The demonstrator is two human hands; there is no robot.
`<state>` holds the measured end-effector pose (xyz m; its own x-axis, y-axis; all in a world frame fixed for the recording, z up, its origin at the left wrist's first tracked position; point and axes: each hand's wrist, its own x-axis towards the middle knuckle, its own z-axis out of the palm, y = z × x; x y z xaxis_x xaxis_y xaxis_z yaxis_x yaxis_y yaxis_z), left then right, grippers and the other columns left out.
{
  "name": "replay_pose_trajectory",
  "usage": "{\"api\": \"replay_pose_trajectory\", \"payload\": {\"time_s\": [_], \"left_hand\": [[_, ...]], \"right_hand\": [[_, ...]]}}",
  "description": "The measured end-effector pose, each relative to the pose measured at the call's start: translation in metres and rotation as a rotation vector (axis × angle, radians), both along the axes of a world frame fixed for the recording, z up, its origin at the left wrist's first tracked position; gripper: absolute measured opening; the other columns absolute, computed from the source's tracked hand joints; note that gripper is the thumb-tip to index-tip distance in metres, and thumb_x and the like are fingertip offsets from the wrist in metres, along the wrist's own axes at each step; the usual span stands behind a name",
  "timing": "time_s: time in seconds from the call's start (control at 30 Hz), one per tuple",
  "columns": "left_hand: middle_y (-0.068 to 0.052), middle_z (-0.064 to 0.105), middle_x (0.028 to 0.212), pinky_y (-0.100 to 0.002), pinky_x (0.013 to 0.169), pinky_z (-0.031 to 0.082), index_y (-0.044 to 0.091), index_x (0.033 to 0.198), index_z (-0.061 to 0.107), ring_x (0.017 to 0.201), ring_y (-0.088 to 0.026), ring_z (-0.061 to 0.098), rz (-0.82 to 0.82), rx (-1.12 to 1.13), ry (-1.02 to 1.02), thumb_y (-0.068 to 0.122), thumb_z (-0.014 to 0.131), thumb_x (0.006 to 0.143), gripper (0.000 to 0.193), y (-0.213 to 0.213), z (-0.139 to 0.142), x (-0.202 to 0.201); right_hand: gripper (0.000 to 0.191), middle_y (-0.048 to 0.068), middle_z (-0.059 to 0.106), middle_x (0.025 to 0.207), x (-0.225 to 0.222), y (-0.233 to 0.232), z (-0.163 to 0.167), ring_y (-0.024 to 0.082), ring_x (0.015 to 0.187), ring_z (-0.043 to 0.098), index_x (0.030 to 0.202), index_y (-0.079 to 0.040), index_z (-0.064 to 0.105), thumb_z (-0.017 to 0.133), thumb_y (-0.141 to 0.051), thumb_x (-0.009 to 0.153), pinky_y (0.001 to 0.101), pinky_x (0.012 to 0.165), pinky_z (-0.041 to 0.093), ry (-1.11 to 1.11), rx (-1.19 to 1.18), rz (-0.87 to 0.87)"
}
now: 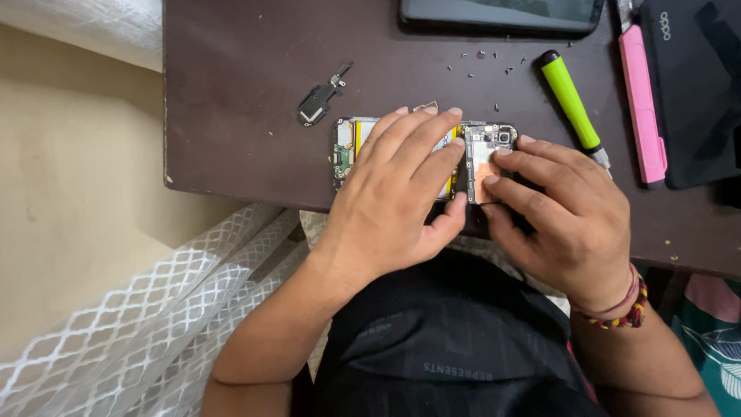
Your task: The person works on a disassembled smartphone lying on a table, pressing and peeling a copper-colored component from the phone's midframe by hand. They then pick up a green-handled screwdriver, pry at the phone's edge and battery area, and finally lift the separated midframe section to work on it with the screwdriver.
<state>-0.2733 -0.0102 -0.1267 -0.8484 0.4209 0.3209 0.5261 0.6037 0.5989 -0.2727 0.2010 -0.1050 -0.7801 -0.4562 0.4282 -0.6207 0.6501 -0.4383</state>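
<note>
Opened phone [347, 147] lay back-up near the table [231, 77] front edge. Left hand [401, 193] pressed flat and open over its battery; right hand [563, 208] fingertips [502, 152] rested open on the circuit board [486, 158], gripping nothing. Judgement: steady pressure, avoid loose screws [482, 58].

Opened phone [486, 158] (circuit board exposed) flat on table edge

A dark brown table [231, 93] stands over a beige floor [69, 193].
</note>
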Motion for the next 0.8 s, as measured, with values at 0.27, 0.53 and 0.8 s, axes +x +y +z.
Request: {"api": "replay_pose_trajectory", "payload": {"time_s": [0.27, 0.53, 0.8], "left_hand": [[-0.016, 0.052, 0.148, -0.052, 0.125, 0.038, -0.001, 0.126, 0.063, 0.141, -0.036, 0.049, -0.027, 0.015, -0.019, 0.020, 0.076, 0.089, 0.044, -0.006, 0.001, 0.002], [-0.017, 0.052, 0.148, -0.053, 0.126, 0.038, -0.002, 0.127, 0.062, 0.141, -0.037, 0.049, -0.042, 0.022, -0.042, 0.019, 0.077, 0.089, 0.046, -0.017, -0.007, 0.012], [-0.018, 0.052, 0.148, -0.054, 0.126, 0.038, -0.002, 0.128, 0.061, 0.141, -0.038, 0.050, -0.054, 0.040, -0.037, 0.017, 0.078, 0.087, 0.048, -0.020, -0.010, 0.014]], "right_hand": [[0.029, 0.013, 0.071, 0.108, 0.004, -0.004, -0.004, 0.036, 0.108, 0.070, 0.100, -0.002, 0.073, 0.083, 0.000, 0.072, 0.0436, 0.093, 0.056, -0.012, -0.003, 0.003], [0.028, 0.012, 0.072, 0.108, 0.013, -0.014, -0.012, 0.035, 0.108, 0.070, 0.099, -0.003, 0.074, 0.083, -0.001, 0.072, 0.0427, 0.092, 0.056, -0.006, 0.008, -0.004], [0.024, 0.012, 0.073, 0.107, 0.015, -0.017, -0.014, 0.034, 0.106, 0.069, 0.094, -0.003, 0.075, 0.084, -0.002, 0.072, 0.0425, 0.090, 0.057, 0.020, 0.029, -0.010]]}}
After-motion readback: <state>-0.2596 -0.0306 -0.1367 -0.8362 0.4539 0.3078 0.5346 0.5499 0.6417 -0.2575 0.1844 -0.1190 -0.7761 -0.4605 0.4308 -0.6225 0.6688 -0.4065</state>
